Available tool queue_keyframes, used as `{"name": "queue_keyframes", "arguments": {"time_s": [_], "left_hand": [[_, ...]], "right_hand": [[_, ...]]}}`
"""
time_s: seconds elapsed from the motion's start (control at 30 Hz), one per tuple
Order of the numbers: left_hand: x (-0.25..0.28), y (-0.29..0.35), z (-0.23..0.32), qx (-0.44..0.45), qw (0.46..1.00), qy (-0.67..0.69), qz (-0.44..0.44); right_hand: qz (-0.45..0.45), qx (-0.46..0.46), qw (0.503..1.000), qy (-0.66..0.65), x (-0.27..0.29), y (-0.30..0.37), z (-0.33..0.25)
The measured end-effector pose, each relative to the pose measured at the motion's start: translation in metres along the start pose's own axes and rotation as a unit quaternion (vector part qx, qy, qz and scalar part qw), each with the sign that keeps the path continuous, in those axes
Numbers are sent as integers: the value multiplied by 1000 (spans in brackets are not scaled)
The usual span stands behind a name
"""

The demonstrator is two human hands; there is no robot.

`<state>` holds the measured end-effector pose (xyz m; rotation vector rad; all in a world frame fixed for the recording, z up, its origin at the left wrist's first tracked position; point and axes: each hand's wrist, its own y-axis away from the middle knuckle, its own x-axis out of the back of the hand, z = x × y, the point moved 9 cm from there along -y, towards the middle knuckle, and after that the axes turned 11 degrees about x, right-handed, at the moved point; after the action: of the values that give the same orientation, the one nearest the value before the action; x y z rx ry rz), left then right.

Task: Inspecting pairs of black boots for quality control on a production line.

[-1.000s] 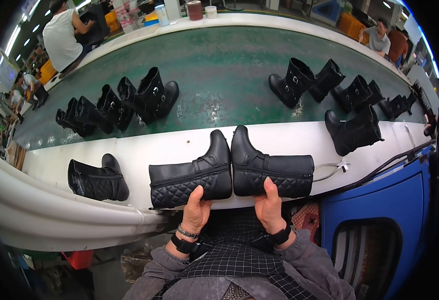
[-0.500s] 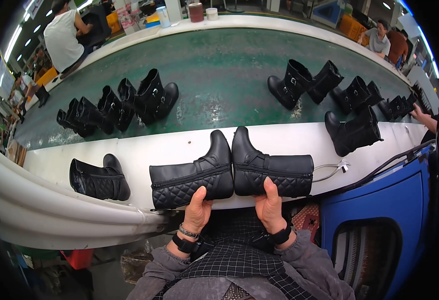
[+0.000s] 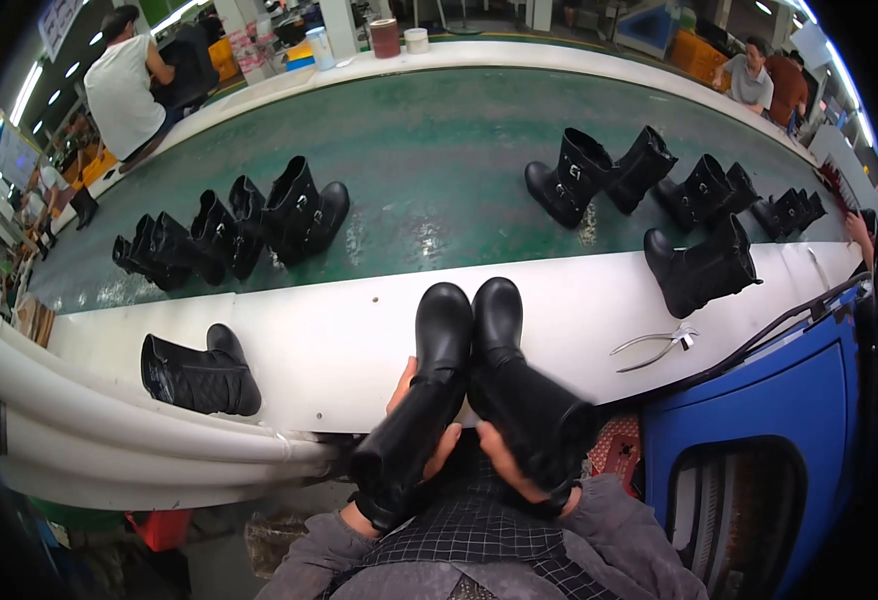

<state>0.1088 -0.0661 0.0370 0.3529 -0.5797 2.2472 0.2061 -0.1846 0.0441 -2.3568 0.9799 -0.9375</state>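
Observation:
A black boot [image 3: 411, 412] is gripped in my left hand [image 3: 443, 452], its thumb on the inner side of the shaft and fingers showing on the outer side. My right hand [image 3: 507, 462] is closed on a second black boot [image 3: 527, 400], with most of its fingers hidden behind the shaft. Both boots lean with rounded toes pointing away from me over the white tabletop [image 3: 359, 340], toes almost touching, shafts spread toward me. Right of them lie metal pliers [image 3: 656, 350]. On the left, a quilted black boot [image 3: 202, 375] rests on its side.
Beyond the white ledge, a green conveyor belt [image 3: 439, 150] carries several buckled black boots [image 3: 304, 210] at left and more boots [image 3: 567, 178] at right. One boot [image 3: 701, 265] stands on the right ledge. A blue machine [image 3: 749, 400] borders the right; white ducting [image 3: 139, 450] borders the left.
Both boots have turned from lying sideways, quilted sides up, to toes pointing forward with shafts toward me. My hands have shifted around the shafts. The pliers are now fully uncovered.

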Motion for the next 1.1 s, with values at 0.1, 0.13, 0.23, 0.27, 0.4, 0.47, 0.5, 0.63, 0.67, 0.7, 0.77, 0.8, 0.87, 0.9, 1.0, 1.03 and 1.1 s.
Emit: {"name": "queue_keyframes", "arguments": {"time_s": [0.1,0.13,0.23,0.27,0.4,0.47,0.5,0.63,0.67,0.7,0.77,0.8,0.87,0.9,1.0,1.03,1.1], "left_hand": [[-18,-3,4,-17,1000,3,-26],[-23,-1,0,-16,999,-2,-29],[-14,11,-7,-29,998,-15,-46],[-13,19,-12,-35,998,-18,-53],[-10,30,-20,-55,995,-43,-69],[-11,30,-23,-63,994,-55,-74],[-11,32,-25,-67,993,-61,-77],[-12,41,-33,-80,990,-84,-85],[-12,41,-33,-82,989,-91,-86],[-10,46,-34,-84,988,-98,-87],[-23,41,-33,-88,986,-113,-89],[-29,39,-31,-88,985,-122,-89],[-36,37,-30,-89,982,-139,-90],[-36,36,-31,-89,981,-148,-91],[-31,40,-40,-87,976,-174,-93],[-30,44,-43,-86,975,-183,-95],[-26,54,-48,-86,971,-201,-96]], "right_hand": [[53,-68,996,5,-40,87,85],[87,45,993,61,-30,65,54],[134,167,968,134,-19,44,18],[131,163,968,138,-20,43,16],[142,160,965,153,-23,45,16],[147,156,964,158,-25,47,18],[151,155,963,160,-24,47,19],[152,155,962,167,-22,49,21],[150,153,962,170,-23,48,20],[153,153,962,169,-22,48,19],[140,153,963,169,-24,46,16],[143,153,964,167,-24,46,16],[120,158,966,167,-28,46,14],[122,157,966,163,-28,47,15],[121,159,968,154,-27,50,18],[121,160,967,158,-26,51,18],[122,162,967,157,-25,50,18]]}}
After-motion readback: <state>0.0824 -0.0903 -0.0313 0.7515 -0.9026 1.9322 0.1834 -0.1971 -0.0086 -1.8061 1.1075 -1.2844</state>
